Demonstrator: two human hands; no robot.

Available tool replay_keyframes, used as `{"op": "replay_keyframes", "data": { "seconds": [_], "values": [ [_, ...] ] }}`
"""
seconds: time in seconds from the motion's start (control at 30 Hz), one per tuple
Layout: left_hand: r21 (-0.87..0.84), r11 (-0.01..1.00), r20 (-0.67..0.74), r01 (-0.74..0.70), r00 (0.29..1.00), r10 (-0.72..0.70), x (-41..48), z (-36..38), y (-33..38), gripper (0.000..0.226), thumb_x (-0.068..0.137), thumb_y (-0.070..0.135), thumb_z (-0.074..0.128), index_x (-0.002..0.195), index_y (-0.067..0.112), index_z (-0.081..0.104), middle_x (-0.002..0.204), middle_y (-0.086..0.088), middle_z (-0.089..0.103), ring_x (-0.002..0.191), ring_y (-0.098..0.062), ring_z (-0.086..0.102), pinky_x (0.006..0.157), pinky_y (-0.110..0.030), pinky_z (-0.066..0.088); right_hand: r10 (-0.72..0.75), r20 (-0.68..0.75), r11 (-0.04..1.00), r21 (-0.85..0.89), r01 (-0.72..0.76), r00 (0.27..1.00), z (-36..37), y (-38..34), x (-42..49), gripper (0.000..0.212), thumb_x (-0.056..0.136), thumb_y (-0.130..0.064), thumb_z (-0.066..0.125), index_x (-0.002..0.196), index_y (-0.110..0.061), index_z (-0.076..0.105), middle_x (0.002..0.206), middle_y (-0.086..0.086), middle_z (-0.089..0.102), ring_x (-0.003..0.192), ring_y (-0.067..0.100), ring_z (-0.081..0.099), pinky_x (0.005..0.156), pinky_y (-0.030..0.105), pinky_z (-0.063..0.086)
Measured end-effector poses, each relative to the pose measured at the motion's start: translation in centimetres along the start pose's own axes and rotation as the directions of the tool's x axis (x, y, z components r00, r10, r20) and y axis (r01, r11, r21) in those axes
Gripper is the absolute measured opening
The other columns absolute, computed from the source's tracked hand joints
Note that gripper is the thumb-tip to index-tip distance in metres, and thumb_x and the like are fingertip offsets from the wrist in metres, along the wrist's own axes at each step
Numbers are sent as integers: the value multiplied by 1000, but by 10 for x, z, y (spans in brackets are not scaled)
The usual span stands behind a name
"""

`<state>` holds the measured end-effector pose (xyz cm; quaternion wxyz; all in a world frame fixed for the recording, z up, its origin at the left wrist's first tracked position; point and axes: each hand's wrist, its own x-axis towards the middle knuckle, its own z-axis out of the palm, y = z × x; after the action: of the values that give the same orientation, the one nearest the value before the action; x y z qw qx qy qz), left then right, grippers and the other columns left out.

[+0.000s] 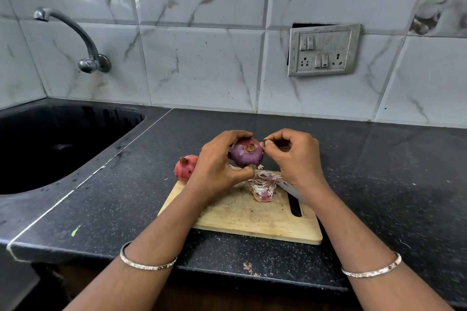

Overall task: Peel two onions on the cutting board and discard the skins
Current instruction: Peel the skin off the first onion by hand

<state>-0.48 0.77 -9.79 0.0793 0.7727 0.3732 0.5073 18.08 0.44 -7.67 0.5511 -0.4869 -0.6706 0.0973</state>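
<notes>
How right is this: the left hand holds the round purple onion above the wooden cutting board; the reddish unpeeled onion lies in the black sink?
Head view: the reddish unpeeled onion lies at the far left corner of the wooden cutting board, not in the sink. The rest holds.

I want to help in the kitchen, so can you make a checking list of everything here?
Surface: black speckled counter, wooden cutting board on it.
Job's things: purple onion held above the board; second onion unpeeled at the board's far left corner; skin pile on the board.
Clutter: knife blade on the board, partly under the right wrist; green scrap on the counter.
Hands: left hand grips the purple onion; right hand pinches a skin flap at its edge.
Cables: nothing seen.
Surroundings: sink, tap, switch panel, tiled wall.
</notes>
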Motion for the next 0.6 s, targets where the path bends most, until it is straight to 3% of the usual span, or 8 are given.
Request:
{"op": "replay_keyframes", "data": {
  "seconds": [0.2,0.37,0.53,0.6],
  "values": [
    [-65,998,-23,3,1000,-5,0,1,2,61,70,32,78,127,22,59,121,11,60,113,-6,61,84,-26,59,149,4,984,100,-149,989,2,6,2,9,85,-6,74,82,-14,78,73,-1,75,71,14,75,74,44,64],
    [-23,1000,-38,-13,999,13,1,2,-1,61,69,28,79,126,21,59,120,13,58,112,-6,60,86,-33,59,202,14,947,253,-199,979,-2,-2,0,17,89,2,68,90,-12,78,81,5,77,78,17,76,77,42,64],
    [-7,999,-47,-32,998,32,1,3,-5,62,69,26,82,126,19,60,119,11,58,111,-8,61,86,-37,59,82,48,985,147,-88,995,-4,-7,-3,15,92,-29,75,83,-19,80,75,-5,76,77,11,73,79,38,60],
    [-3,999,-52,-37,998,37,1,3,-4,61,69,24,82,126,19,60,119,11,58,110,-7,61,86,-37,59,85,75,983,158,-96,993,-4,-7,-3,13,88,-31,79,85,-19,81,77,-7,77,77,8,73,77,35,61]
  ]
}}
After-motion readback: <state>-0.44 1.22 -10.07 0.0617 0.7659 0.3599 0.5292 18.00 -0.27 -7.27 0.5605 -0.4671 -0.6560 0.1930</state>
